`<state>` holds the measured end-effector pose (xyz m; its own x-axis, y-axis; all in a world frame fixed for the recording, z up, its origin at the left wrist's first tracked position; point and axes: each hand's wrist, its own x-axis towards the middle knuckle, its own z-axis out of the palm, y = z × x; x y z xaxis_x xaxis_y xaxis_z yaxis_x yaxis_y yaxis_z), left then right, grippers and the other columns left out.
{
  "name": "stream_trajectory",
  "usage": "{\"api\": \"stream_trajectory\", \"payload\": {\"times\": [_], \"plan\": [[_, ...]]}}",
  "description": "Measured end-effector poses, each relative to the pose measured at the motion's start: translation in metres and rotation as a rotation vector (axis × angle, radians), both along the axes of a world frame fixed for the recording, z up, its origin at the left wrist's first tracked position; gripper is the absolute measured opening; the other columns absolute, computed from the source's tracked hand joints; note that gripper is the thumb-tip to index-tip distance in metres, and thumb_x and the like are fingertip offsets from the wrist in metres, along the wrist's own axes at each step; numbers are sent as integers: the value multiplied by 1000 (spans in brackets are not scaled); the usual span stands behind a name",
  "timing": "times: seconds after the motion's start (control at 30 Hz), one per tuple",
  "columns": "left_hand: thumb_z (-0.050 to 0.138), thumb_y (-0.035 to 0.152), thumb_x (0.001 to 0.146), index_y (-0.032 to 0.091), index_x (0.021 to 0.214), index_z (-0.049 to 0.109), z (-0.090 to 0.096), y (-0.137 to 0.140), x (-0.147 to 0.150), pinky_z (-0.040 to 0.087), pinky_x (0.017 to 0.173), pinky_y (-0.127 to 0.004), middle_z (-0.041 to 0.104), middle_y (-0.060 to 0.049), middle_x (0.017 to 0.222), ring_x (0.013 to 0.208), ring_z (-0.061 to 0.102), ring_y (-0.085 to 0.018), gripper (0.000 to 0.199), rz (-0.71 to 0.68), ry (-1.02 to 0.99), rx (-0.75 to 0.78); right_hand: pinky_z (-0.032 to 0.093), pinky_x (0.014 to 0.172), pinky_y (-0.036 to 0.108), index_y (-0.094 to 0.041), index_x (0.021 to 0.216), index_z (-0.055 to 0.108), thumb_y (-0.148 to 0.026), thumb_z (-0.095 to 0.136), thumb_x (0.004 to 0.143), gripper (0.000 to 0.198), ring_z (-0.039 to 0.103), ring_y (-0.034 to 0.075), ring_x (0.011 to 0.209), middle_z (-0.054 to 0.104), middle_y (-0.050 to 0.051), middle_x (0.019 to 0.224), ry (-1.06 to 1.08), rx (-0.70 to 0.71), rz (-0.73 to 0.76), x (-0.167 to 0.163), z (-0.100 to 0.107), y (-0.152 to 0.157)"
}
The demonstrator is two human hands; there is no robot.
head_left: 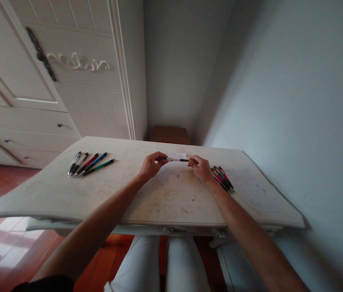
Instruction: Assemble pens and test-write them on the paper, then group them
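Between my hands, over the middle of the desk, a white pen point(177, 159) with a black grip is held level. My left hand point(153, 164) pinches its left end, and my right hand point(200, 167) pinches the dark end at the right. Underneath lies a sheet of paper point(175, 178), whose outline is faint against the white top. Beside my right wrist rests a bunch of pens point(223, 178) in red, green and dark colours, partly hidden by the wrist. Farther left, several pens point(89, 164) in white, red, blue and green lie fanned out.
The white desk point(122, 202) has a worn, stained top. Paper with handwriting point(255, 188) lies at its right side, close to the wall point(296, 121). A white wardrobe point(98, 97) stands at the back left, and a brown wooden box-like piece point(170, 135) sits behind the desk.
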<state>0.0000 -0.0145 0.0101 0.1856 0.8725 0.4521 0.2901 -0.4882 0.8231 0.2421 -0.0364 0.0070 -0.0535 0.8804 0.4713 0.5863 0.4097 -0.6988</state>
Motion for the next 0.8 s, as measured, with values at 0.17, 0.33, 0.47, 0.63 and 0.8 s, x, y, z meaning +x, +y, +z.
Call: {"api": "stream_trajectory", "payload": {"times": [0.17,0.33,0.47,0.63,0.8], "plan": [[74,42,73,15,86,72,4,-2,2,51,71,-29,71,-6,79,72,64,-17,30,-18,-146,-15,43,67,28,-20,71,60,-40,49,84,26,59,18,66,65,3,68,-7,-30,36,-2,-2,2],[77,50,70,11,71,67,11,-1,3,45,57,-22,63,-4,64,57,54,-11,40,-124,-545,-261,45,73,30,-18,75,65,-59,46,88,47,61,20,74,68,6,76,98,-86,118,-4,-3,3],[78,48,72,12,65,57,21,0,1,43,51,-20,58,-2,62,56,54,-10,42,-176,-879,-532,48,77,31,-17,81,68,-71,40,87,61,63,19,78,70,8,85,260,-94,111,-2,-3,5],[59,41,91,15,69,47,30,1,-9,45,47,-18,53,0,63,53,54,-9,37,-281,-1256,-857,50,75,32,-17,77,68,-77,35,85,69,63,19,74,70,9,82,294,-160,87,0,-7,7],[36,32,100,15,70,46,28,1,-20,13,30,-15,26,8,51,33,25,-5,37,-378,-1411,-899,50,75,33,-16,75,68,-79,35,84,72,64,20,72,70,10,80,267,-234,148,-2,-10,6]]}}
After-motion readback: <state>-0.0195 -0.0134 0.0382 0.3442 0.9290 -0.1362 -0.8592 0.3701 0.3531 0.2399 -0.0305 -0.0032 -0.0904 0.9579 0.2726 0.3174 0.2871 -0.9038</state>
